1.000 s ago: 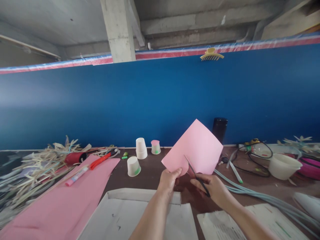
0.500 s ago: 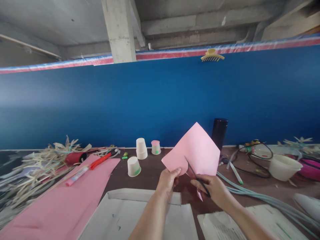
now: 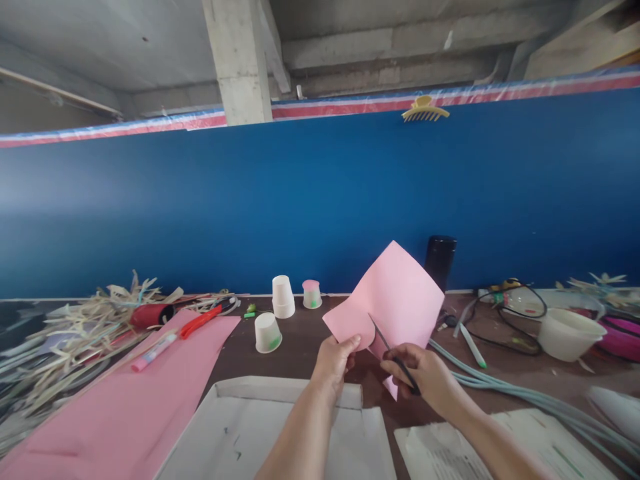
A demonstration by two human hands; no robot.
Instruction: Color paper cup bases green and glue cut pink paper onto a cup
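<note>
Hands (image 3: 335, 360) hold: bent pink paper (image 3: 397, 287), rounded edge | slim dark scissors (image 3: 410, 379)

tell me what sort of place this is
Probably a craft workspace in a rough, unfinished-looking interior: bare concrete beams overhead, black scissors cutting into a pink sheet, and upturned white cups on the table.

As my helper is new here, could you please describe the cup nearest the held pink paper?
Start at the blue partition. Along its foot, left of the held pink paper, stands a small cup; its pink top sets it apart from the white-topped cups.
</note>
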